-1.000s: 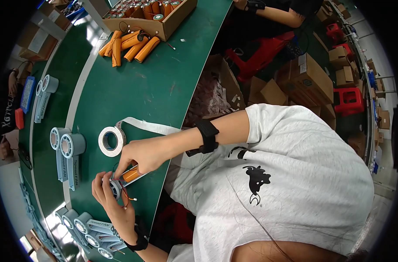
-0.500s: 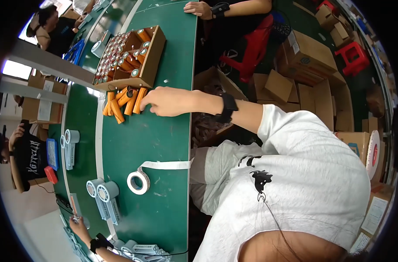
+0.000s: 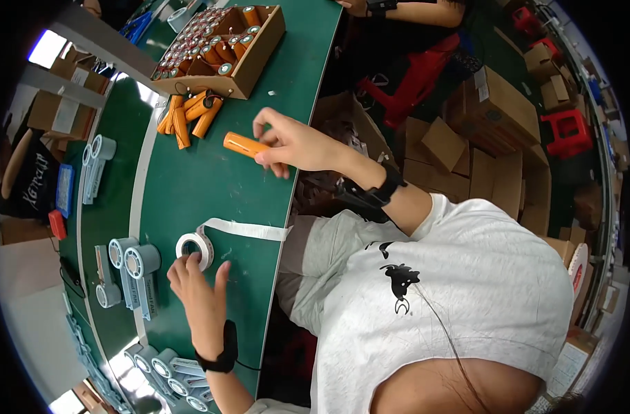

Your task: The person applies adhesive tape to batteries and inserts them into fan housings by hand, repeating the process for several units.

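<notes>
My right hand (image 3: 295, 143) pinches one end of an orange cylindrical battery (image 3: 244, 145) between thumb and fingers, above the green table. My left hand (image 3: 201, 303), fingers spread, reaches over the lower edge of a white tape roll (image 3: 183, 241); whether it touches the roll I cannot tell. A strip of tape (image 3: 249, 230) runs from the roll to the table edge. Several loose orange batteries (image 3: 181, 124) lie in a pile beside a cardboard box (image 3: 254, 69), which holds rows of upright batteries and a few leaning ones.
Pale blue handheld fans (image 3: 141, 265) lie past the tape, with more fans (image 3: 166, 366) near my left forearm. Cartons (image 3: 494, 103) and a red stool (image 3: 567, 132) stand on the floor. Another person's arm (image 3: 418, 12) rests at the table's far end.
My right hand has drawn back from the pile with one battery. My left hand has let go of a pale fan and come across to the tape roll. The view has shifted.
</notes>
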`<move>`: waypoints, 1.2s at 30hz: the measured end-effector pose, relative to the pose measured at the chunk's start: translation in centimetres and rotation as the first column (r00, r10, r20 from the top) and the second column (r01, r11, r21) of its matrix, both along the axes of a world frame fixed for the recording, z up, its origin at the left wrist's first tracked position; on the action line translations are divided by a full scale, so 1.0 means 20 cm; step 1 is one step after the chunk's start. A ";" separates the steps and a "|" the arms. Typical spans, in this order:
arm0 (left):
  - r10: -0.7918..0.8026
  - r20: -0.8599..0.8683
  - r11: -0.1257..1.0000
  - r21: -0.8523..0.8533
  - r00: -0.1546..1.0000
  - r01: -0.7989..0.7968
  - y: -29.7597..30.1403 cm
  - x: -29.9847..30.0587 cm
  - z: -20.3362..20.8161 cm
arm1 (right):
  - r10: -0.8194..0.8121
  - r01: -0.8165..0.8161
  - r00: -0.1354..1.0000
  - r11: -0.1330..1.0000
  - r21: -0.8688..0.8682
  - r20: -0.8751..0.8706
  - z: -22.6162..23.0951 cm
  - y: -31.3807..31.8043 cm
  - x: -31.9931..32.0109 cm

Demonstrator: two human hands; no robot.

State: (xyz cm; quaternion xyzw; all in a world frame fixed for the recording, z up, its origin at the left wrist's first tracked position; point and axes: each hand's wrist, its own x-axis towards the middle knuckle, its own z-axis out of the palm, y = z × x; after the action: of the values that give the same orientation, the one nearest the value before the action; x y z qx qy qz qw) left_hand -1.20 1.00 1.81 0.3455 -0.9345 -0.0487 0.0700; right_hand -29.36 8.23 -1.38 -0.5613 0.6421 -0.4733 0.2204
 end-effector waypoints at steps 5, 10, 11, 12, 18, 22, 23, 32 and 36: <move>-0.087 -0.114 0.990 -0.120 0.990 0.074 0.03 -0.07 -0.01 | 0.317 -0.445 0.104 0.862 -0.241 0.943 0.00 0.14 0.26; 0.123 -0.093 0.987 -0.089 0.988 -0.131 0.20 0.04 0.05 | 0.298 -0.419 0.594 0.907 -0.028 0.747 0.05 0.05 0.45; 0.128 -0.091 0.986 -0.096 0.988 -0.136 0.20 0.05 0.06 | 0.352 -0.428 0.628 0.901 -0.069 0.694 0.03 0.05 0.48; 0.180 -0.324 0.982 0.000 0.929 -0.191 0.19 0.07 0.07 | 0.401 -0.439 0.659 0.892 -0.108 0.636 0.02 0.05 0.49; 0.398 -0.916 0.900 0.378 0.056 -0.218 0.25 0.27 0.13 | 0.516 -0.535 0.653 0.832 -0.145 0.555 -0.03 0.08 0.56; 0.393 -0.838 0.909 0.291 0.378 -0.300 0.36 0.24 0.04 | 0.501 -0.507 0.466 0.827 -0.244 0.730 0.00 0.10 0.56; 0.390 -0.765 0.915 0.260 0.513 -0.309 0.40 0.21 0.03 | 0.485 -0.548 0.389 0.805 -0.227 0.783 0.02 0.11 0.54; 0.180 -0.504 0.974 -0.026 0.845 -0.223 0.48 0.08 -0.08 | 0.507 -0.381 0.801 0.841 -0.384 0.317 0.12 0.09 0.62; 0.154 -0.373 0.957 -0.175 0.915 -0.233 0.46 0.12 -0.12 | 0.464 -0.429 0.886 0.832 -0.352 0.018 0.15 0.11 0.68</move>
State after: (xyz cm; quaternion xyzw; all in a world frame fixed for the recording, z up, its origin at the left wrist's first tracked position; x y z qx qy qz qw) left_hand 1.23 10.20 -0.57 0.4127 -0.8669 -0.0013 0.2795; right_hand -15.75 10.44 1.59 -0.6999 0.3902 -0.5398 0.2579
